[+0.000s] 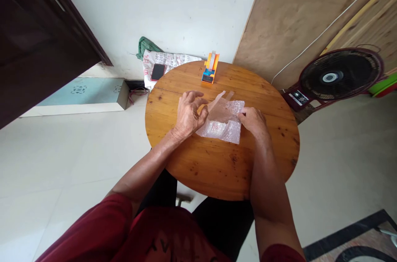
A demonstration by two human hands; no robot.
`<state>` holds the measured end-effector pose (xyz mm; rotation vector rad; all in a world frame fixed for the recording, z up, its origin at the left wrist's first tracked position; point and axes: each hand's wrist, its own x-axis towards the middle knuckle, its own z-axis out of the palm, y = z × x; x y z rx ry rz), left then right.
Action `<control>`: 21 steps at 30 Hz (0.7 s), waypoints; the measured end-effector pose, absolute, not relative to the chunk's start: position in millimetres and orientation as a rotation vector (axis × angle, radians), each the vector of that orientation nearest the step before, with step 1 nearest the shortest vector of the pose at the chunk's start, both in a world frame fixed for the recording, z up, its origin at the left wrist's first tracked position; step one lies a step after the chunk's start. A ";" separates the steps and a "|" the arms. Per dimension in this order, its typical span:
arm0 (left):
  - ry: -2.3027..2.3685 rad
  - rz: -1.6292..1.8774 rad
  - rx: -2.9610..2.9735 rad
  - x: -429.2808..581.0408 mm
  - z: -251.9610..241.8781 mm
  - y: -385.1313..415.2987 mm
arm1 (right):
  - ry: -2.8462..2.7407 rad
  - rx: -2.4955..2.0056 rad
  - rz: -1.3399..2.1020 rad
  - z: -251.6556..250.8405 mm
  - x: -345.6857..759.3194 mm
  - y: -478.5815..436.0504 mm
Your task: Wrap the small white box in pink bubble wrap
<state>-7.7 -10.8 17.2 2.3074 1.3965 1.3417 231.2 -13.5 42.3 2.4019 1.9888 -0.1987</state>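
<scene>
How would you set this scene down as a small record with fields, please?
Surface: round wooden table
Left hand: thumb and fingers parted, by the left side of the bubble wrap; contact unclear
Right hand: pinching the wrap's right edge
Far edge: orange and blue tape dispenser
Beyond table, left: phone on a printed sheet
Beyond table, right: fan
</scene>
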 end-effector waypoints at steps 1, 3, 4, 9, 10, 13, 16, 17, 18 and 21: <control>1.272 1.326 2.363 -5.2 24.5 -17.7 | 2.000 2.401 -0.204 41.4 232.3 -13.1; 1.006 1.172 2.480 1.2 38.4 -30.9 | 2.022 2.406 -0.215 39.7 234.6 -12.4; 0.921 1.061 2.528 4.6 44.0 -36.0 | 2.027 2.412 -0.217 38.8 235.6 -12.0; 1.240 0.563 2.496 15.2 51.5 -40.1 | 2.044 2.429 -0.237 36.0 238.5 -10.6; 1.323 0.512 2.452 14.7 50.6 -39.0 | 2.046 2.431 -0.249 35.7 238.9 -10.4; 1.457 0.405 2.379 9.0 48.0 -41.1 | 2.038 2.449 -0.263 34.9 239.8 -9.7; 1.537 0.184 2.376 2.1 45.6 -53.7 | 2.037 2.454 -0.251 33.9 240.5 -8.7; 1.563 0.105 2.384 0.3 44.6 -59.6 | 2.039 2.452 -0.249 33.5 240.6 -8.3; 1.588 0.044 2.395 -1.1 43.4 -65.7 | 2.038 2.451 -0.247 33.3 240.7 -8.0; 1.582 -0.046 2.449 -4.4 40.7 -83.6 | 2.033 2.448 -0.243 32.8 240.6 -7.4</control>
